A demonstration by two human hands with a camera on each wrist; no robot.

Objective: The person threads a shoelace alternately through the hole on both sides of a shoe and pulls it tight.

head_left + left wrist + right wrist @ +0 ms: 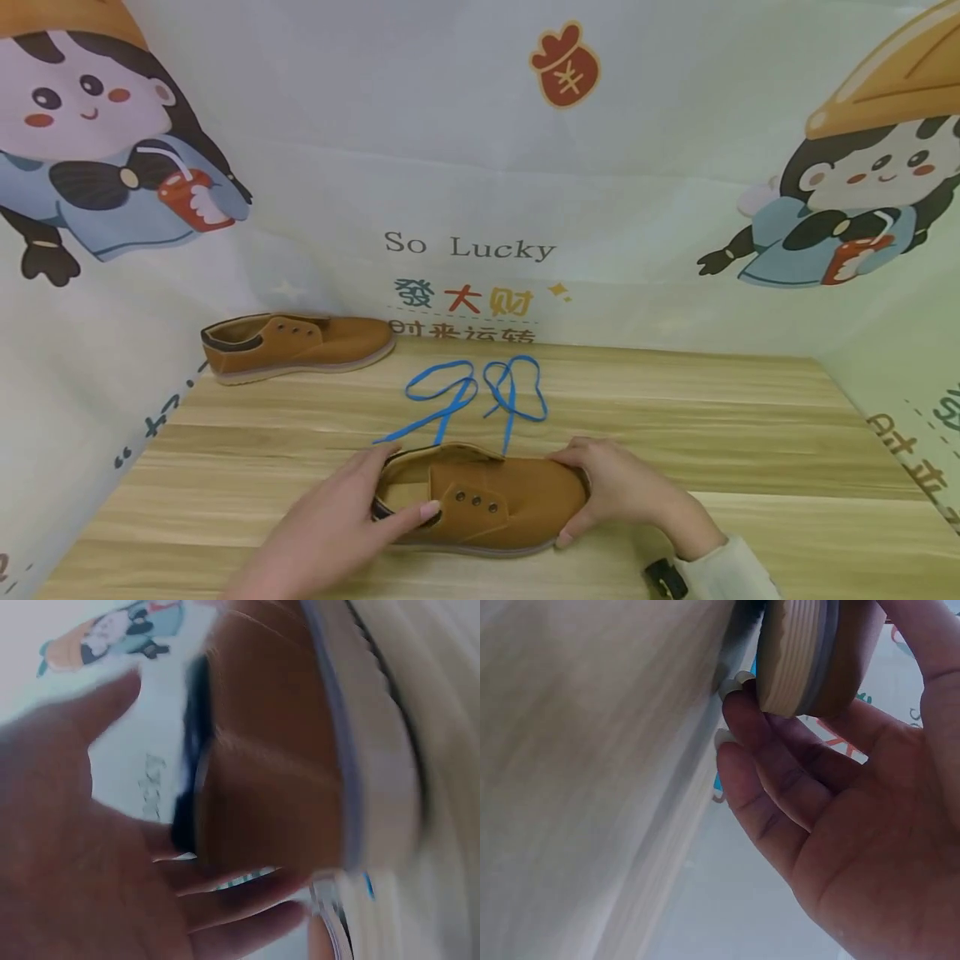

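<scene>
A brown shoe (525, 500) with a pale sole and several bare eyelets lies lengthwise in front of me, toe to the right. My left hand (337, 517) holds it about the heel, thumb along the near edge of the opening and fingers on the far side. In the left wrist view, that hand's fingers (225, 907) reach behind the heel (270, 802). My right hand (622, 487) grips the toe, thumb on the near side and fingers on the far side. The right wrist view shows its fingertips beside the toe's layered sole (791, 660).
A matching brown shoe (345, 342) stands at the back left of the wooden table (712, 433). Two blue shoelaces (450, 400) lie loosely looped just beyond the held shoe. A printed cloth (637, 250) hangs behind and at both sides.
</scene>
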